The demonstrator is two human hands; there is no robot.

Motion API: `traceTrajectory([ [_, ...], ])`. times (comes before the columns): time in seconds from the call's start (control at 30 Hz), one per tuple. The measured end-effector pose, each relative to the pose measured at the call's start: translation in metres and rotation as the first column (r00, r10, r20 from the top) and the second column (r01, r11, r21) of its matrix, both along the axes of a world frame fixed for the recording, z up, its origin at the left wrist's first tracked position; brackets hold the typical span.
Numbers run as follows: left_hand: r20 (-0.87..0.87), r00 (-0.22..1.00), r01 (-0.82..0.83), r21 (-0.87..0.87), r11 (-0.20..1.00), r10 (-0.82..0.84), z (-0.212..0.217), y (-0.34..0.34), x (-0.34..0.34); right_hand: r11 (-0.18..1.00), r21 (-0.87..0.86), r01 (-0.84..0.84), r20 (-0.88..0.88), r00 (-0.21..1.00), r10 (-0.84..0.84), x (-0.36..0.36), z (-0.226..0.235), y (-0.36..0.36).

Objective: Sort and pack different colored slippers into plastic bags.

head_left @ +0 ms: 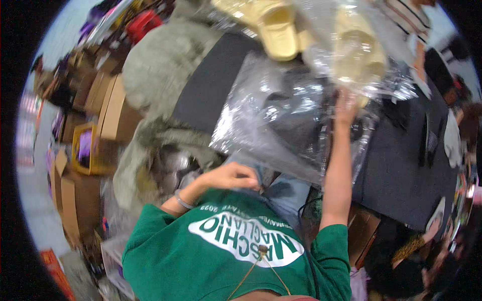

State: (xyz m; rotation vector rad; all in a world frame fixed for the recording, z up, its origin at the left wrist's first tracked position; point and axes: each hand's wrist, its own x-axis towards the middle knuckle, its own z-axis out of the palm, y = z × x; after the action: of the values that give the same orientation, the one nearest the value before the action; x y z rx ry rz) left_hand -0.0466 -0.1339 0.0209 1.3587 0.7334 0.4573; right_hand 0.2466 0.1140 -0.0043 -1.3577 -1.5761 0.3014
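My left hand is held over my lap, its fingers curled in. I see nothing in it. A clear plastic bag lies across the dark tabletop just beyond that hand. My right arm stretches forward over the bag. My right hand touches the near end of a pale yellow slipper wrapped in clear plastic. Its fingers are blurred and partly hidden, so their grip does not show. More pale yellow slippers lie to the left of the wrapped one, at the far edge of the table.
Grey-green sacks bulge along the table's left side. Further left stand open cardboard boxes and a yellow crate. The dark tabletop extends to the right, where another person's hand is near its edge.
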Motion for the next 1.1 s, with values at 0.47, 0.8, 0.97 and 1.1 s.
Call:
traceTrajectory([
  [0.47,-0.892,-0.421,-0.737,0.442,0.51,0.165,-0.27,-0.262,-0.175,0.988,-0.028,-0.149,-0.232,0.963,0.139,0.013,-0.013,0.005],
  [0.8,-0.984,0.082,-0.104,-0.164,0.981,-0.156,-0.33,-0.249,-0.229,0.984,0.158,-0.085,0.007,0.996,0.085,0.118,-0.077,0.082],
  [0.97,-0.561,0.27,-0.047,-0.819,0.572,-0.782,-0.311,-0.329,-0.224,0.97,0.232,0.072,0.428,0.888,-0.169,0.045,-0.025,0.032],
  [1.1,-0.363,0.836,-0.418,0.066,0.906,0.412,-0.292,-0.453,-0.261,0.946,0.32,0.061,0.512,0.829,-0.227,0.06,-0.053,0.043],
])
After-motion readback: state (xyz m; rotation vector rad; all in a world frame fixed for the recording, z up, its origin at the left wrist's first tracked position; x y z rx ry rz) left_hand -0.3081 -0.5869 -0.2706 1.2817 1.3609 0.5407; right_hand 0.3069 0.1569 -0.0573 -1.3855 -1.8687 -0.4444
